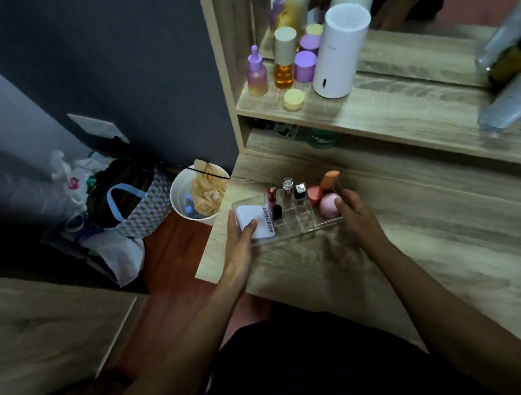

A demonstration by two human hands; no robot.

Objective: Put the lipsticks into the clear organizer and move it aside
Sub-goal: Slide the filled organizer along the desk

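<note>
The clear organizer (297, 225) sits on the wooden desk near its left edge. Standing in its small slots are a red lipstick (271, 195), a clear-capped one (287, 188), a silver-capped one (299, 191) and a short black one (276, 211). A white compact (261, 221) fills its left section; pink and orange sponges (328, 205) fill the right. My left hand (241, 238) grips the organizer's left end, thumb on the compact. At the right end my right hand (352, 213) holds it beside the pink sponge.
A raised shelf (375, 111) behind carries purple and amber bottles (283, 67), a white cylinder (340, 51) and a mirror. Clear bottles (515, 88) lie at far right. Off the desk's left edge stand a white bin (198, 193) and bags (127, 208) on the floor.
</note>
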